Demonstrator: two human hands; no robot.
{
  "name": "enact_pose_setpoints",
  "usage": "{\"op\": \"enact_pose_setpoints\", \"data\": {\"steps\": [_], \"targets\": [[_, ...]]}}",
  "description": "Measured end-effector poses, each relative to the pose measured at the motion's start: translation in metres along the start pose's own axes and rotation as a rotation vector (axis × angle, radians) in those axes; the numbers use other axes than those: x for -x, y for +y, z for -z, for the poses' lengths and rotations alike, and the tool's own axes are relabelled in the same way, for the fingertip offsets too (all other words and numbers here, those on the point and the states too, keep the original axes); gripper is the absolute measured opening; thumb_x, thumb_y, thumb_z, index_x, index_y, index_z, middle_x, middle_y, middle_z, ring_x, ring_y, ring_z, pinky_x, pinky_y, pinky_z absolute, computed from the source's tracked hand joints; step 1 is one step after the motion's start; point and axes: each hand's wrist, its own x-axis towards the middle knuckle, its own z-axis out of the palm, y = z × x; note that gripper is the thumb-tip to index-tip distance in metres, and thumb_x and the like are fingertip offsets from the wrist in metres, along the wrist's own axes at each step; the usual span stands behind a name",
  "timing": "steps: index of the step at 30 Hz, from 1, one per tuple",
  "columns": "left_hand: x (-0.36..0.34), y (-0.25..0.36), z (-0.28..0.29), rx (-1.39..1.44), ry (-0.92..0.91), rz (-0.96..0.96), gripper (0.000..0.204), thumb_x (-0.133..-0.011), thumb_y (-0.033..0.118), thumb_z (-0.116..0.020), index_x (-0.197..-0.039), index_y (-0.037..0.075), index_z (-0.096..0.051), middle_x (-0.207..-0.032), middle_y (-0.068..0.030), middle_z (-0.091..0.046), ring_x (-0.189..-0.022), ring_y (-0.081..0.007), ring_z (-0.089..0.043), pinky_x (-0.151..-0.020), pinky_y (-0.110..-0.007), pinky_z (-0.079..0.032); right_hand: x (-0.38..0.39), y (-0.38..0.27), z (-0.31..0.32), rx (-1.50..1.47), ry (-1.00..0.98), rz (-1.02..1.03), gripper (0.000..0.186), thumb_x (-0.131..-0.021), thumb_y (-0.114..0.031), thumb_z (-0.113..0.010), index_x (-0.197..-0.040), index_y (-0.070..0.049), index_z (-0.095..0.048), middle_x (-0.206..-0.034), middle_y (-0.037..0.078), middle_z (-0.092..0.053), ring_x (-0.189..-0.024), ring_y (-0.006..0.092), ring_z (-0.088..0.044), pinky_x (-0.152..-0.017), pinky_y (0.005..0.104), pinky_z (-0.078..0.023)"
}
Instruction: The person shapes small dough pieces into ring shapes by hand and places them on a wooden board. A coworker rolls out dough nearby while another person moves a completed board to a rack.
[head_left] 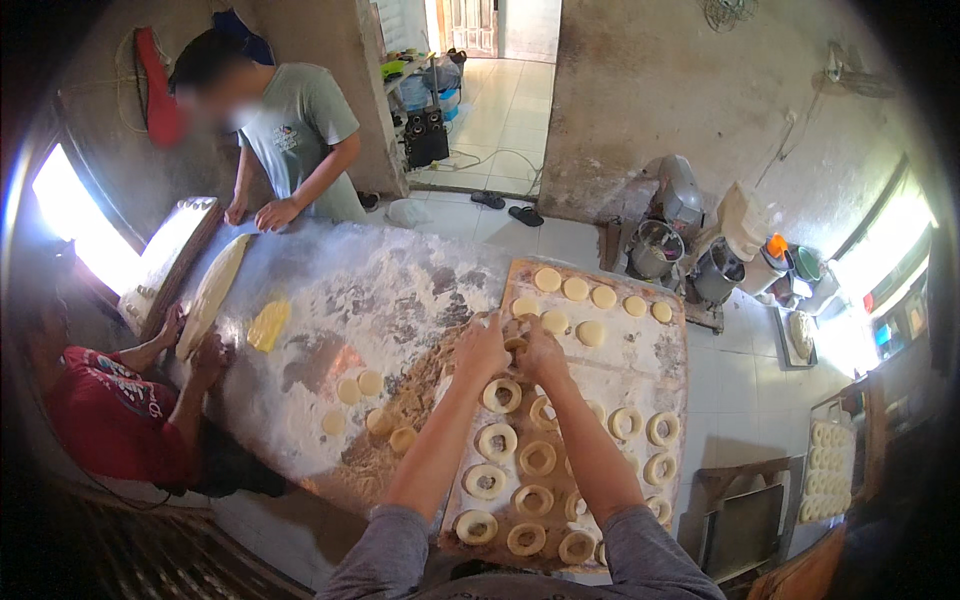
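My left hand (481, 350) and my right hand (542, 356) meet above a floured wooden board (640, 372). Both have their fingers closed round a dough ring (515, 343), which they partly cover. Just beyond my hands lie several flat round dough pieces (575, 289) without holes. Nearer to me, dough rings (484, 481) are laid out in rows, some of them hidden under my right forearm. Left of my left forearm, a few dough discs (371, 383) rest on the floury table (300, 400).
Two people work at the table's far left, their hands at a long dough roll (215, 290). Yellow fat or dough (268, 326) lies near it. A mixer (678, 200) and metal pots (655, 248) stand at the back right. A tray of rings (828, 465) is far right.
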Motion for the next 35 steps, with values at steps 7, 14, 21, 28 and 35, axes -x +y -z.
{"op": "enact_pose_setpoints", "data": {"steps": [7,14,21,28,35], "targets": [[0.011,0.003,0.004,-0.026,0.035,-0.045,0.071,-0.080,0.017,-0.066,-0.143,0.010,-0.034,-0.140,-0.0305,-0.041,-0.125,-0.0453,-0.047,-0.099,-0.062,-0.038,0.002,0.000,-0.008,0.075,0.026,-0.041,0.076,-0.080,-0.020,-0.063,-0.143,0.000,-0.028,-0.109,0.029,-0.062,-0.102,0.0443,-0.058,-0.091,0.0490,-0.046],[0.078,-0.029,0.043,0.193,0.143,-0.089,0.072,-0.085,0.026,-0.064,-0.146,0.006,-0.031,-0.130,-0.0313,-0.048,-0.116,-0.0457,-0.053,-0.096,-0.057,-0.043,0.063,-0.082,-0.003,0.238,0.197,-0.065,0.041,-0.079,-0.016,-0.062,-0.118,-0.004,-0.060,-0.105,0.025,-0.064,-0.098,0.0403,-0.061,-0.086,0.0464,-0.048],[0.189,-0.174,0.067,0.528,0.254,0.155,0.052,-0.089,0.015,-0.060,-0.136,0.003,-0.043,-0.091,-0.0234,-0.066,-0.086,-0.0362,-0.066,-0.075,-0.044,-0.051,0.127,-0.160,-0.077,0.170,-0.308,0.367,0.030,-0.080,-0.018,-0.066,-0.107,-0.007,-0.061,-0.102,0.017,-0.062,-0.094,0.0384,-0.062,-0.084,0.0468,-0.048],[0.233,-0.190,0.021,0.704,0.250,0.124,0.036,-0.089,0.015,-0.063,-0.123,0.004,-0.058,-0.088,-0.0211,-0.068,-0.080,-0.0339,-0.069,-0.071,-0.040,-0.053,0.131,-0.174,-0.076,-0.485,-0.526,-0.021,0.047,-0.083,-0.019,-0.070,-0.126,-0.011,-0.051,-0.092,0.010,-0.064,-0.085,0.0205,-0.064,-0.074,0.0352,-0.051],[0.225,-0.198,0.043,0.972,0.191,-0.152,0.042,-0.087,0.033,-0.070,-0.120,0.009,-0.063,-0.095,-0.0151,-0.072,-0.089,-0.0277,-0.071,-0.080,-0.037,-0.054,0.149,-0.188,-0.057,-0.461,-0.398,0.059,0.062,-0.083,-0.024,-0.075,-0.134,-0.013,-0.041,-0.097,0.005,-0.064,-0.087,0.0183,-0.062,-0.073,0.0309,-0.050]]}}
